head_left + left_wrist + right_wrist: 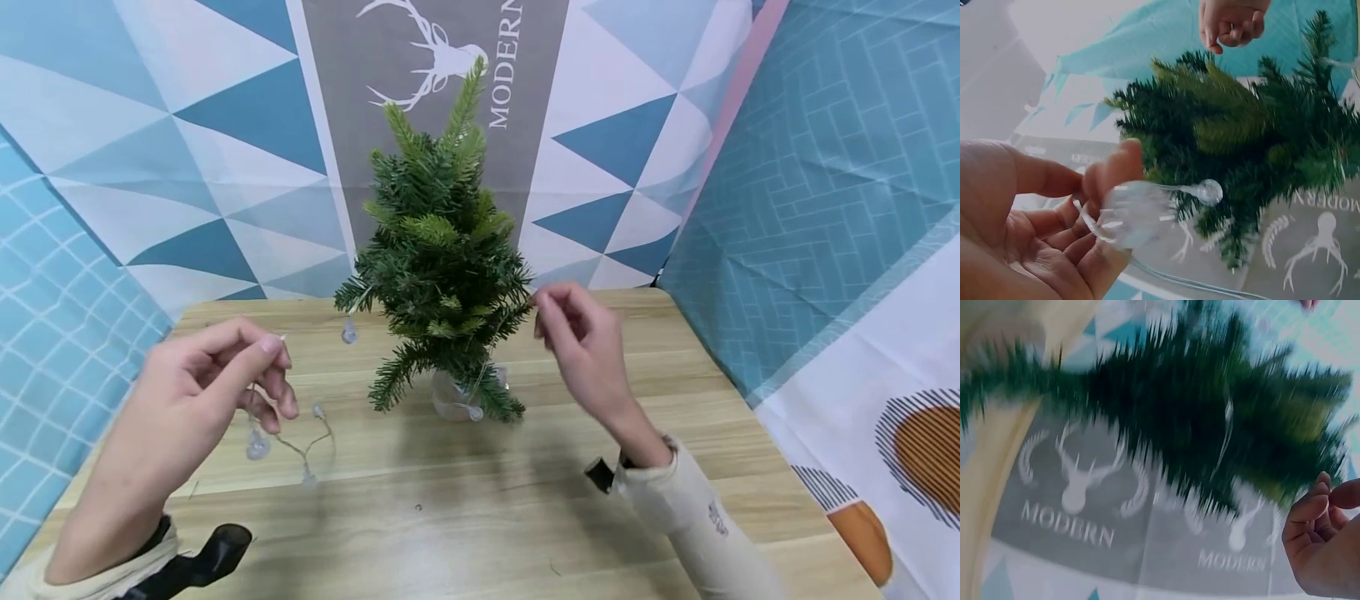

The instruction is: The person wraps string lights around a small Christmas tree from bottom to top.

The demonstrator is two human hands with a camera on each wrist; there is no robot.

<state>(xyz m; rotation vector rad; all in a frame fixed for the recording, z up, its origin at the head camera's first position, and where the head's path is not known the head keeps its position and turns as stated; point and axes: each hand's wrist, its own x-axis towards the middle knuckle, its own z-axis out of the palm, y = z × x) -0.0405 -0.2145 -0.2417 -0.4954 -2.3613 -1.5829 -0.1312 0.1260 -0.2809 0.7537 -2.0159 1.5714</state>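
A small artificial Christmas tree (442, 250) stands upright at the back of the table. To its left, my left hand (195, 400) pinches the thin wire of a string of lights between thumb and fingertips. Below those fingers hangs a clear bulb (258, 444), and more wire trails near the tabletop. In the left wrist view, a round bulb (1210, 192) shows in front of the branches. On the tree's right side, my right hand (588, 350) has curled fingers and pinches the tip of a branch. Another bulb (348, 332) dangles from a left branch.
The wooden table (450, 533) bears the tree's pale base (450, 398), where a bulb (476, 412) hangs close by. A patterned cloth with a deer print (450, 62) rises right behind the tree. Blue cloth (825, 167) borders the right side.
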